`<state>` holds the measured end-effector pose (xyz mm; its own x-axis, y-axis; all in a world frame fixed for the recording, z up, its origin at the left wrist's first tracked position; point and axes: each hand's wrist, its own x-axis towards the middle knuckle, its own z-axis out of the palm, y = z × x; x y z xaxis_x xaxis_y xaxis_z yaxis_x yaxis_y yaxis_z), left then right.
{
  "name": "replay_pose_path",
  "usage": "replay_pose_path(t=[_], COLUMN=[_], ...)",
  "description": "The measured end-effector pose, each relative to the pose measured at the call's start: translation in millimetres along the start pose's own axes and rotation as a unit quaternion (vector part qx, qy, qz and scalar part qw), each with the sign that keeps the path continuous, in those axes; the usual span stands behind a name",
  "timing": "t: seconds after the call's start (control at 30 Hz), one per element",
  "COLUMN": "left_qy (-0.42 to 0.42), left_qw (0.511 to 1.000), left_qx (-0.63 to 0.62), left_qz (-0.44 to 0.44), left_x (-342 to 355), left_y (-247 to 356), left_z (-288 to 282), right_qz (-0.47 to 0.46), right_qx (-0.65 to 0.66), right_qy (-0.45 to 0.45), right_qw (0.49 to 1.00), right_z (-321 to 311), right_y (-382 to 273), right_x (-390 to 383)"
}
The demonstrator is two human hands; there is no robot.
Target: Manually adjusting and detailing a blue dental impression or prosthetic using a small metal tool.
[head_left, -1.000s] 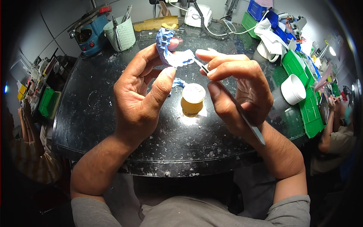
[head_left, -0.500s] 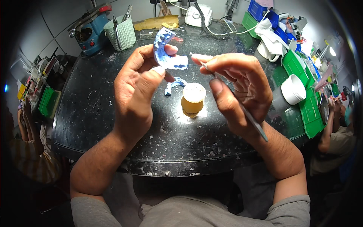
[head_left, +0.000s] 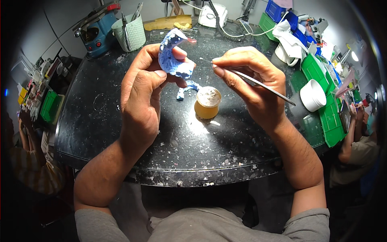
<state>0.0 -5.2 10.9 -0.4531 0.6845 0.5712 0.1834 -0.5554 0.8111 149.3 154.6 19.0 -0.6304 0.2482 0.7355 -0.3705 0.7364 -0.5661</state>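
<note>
My left hand point(head_left: 143, 86) is closed on a blue, horseshoe-shaped dental impression point(head_left: 172, 60), held up over the bench with its tooth hollows showing. Like a pen, a thin metal dental hand tool point(head_left: 262, 84) sits between the thumb and fingers of my right hand point(head_left: 256, 78). Its fine tip points left toward the impression, a small gap away from it. Below and between my hands stands a small yellow cup point(head_left: 207, 111) with whitish material at its top. A second blue dental impression point(head_left: 193, 85) lies behind the cup, partly hidden.
A black, speckled bench point(head_left: 173, 149) carries everything. At the back left are a blue machine point(head_left: 96, 38) and a pale green basket point(head_left: 131, 34) of tools. Green trays point(head_left: 332, 117) and a white tub point(head_left: 313, 96) line the right side. Other people work at both edges.
My right hand has turned and shifted its hold on the tool, which now lies flatter. The held impression has tilted and moved slightly left.
</note>
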Motion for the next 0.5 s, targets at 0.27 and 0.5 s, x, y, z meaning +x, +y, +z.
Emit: replay_pose_path(t=[0.27,0.5], left_qy=[0.015,-0.029], left_qw=[1.0,0.989], left_qx=[0.0,-0.123], left_qz=[-0.002,-0.076], left_x=[-1,-1], left_y=[1,0], left_z=[2,0], right_qz=[-0.077,-0.118], right_qx=[0.066,0.162], right_qy=[0.065,0.014], right_qw=[0.993,0.98], right_z=[9,18], right_y=[-8,-5], right_x=[-5,-9])
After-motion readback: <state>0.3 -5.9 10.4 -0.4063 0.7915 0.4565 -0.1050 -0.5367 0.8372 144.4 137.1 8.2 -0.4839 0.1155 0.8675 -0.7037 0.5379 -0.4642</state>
